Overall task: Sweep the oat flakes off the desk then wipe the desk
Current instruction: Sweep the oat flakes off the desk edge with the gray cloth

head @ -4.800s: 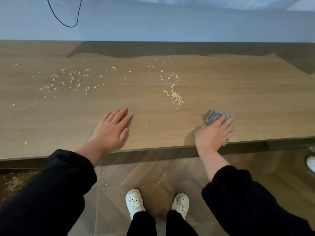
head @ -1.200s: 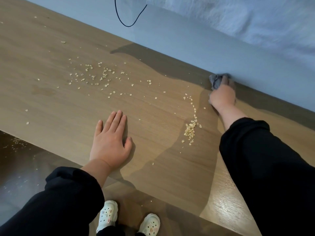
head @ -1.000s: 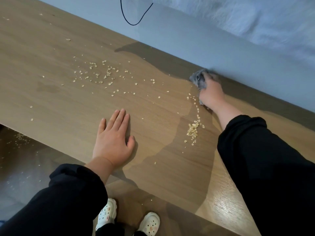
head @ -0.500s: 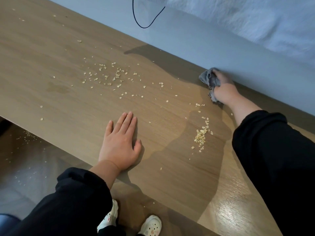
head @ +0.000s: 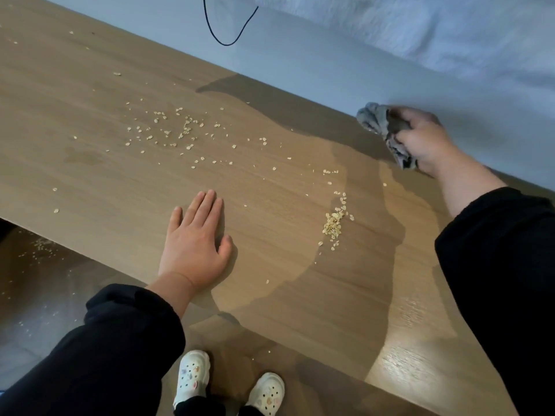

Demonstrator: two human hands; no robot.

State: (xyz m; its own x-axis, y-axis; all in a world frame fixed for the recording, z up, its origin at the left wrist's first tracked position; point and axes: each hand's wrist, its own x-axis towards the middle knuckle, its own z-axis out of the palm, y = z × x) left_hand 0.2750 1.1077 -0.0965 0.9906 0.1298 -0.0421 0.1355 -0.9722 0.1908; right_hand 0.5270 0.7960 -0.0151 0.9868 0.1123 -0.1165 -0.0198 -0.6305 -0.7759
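Many oats [head: 332,225] are spread over the bench [head: 90,181], some heaped between the hands. The left hand [head: 195,244] is laid flat, fingers [head: 207,205] straight. A rag [head: 380,123] is gripped in the right hand [head: 426,142] by the wall [head: 330,70].

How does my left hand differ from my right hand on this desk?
The left hand lies flat with straight fingers, palm down; the right hand is curled round a grey cloth. The left hand holds nothing; the right hand grips the cloth. The left hand sits near the front edge of the desk; the right hand is at the back edge, by the wall. Both come out of black sleeves.
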